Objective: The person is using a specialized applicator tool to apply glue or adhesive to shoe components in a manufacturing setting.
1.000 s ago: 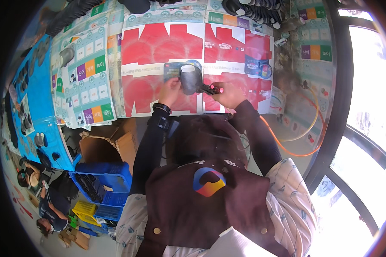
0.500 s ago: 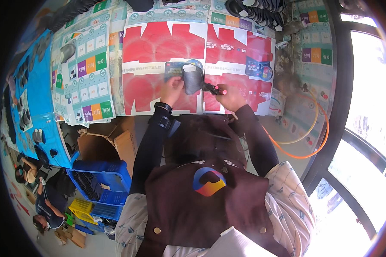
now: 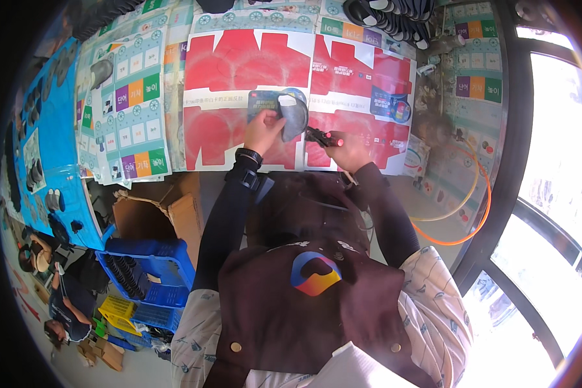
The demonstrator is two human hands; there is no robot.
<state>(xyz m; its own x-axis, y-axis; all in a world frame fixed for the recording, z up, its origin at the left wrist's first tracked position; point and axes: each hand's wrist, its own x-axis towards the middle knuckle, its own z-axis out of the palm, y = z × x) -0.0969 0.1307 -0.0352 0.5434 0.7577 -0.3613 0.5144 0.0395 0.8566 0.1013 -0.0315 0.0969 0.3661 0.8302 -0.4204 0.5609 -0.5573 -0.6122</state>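
My left hand (image 3: 263, 131) grips the near left edge of a dark grey, rounded shoe upper (image 3: 293, 121) with a white patch at its far end. The piece is held tilted above red-and-white printed sheets (image 3: 239, 61) on the table. My right hand (image 3: 348, 150) is closed around a black spray gun (image 3: 318, 137) with pinkish-red knobs. Its dark front end points left at the shoe upper, close to its right edge. Whether anything comes out of the gun cannot be made out.
Dark shoe parts (image 3: 394, 19) are stacked at the far right. An orange hose (image 3: 484, 223) loops right of my forearm. At left stand a blue table (image 3: 52, 155) with shoe parts, a cardboard box (image 3: 186, 213) and a blue crate (image 3: 184, 262). Two people (image 3: 68, 310) are at lower left.
My left hand has turned the shoe upper, which now shows narrower and more edge-on. The spray gun stays beside it in my right hand, with little movement.
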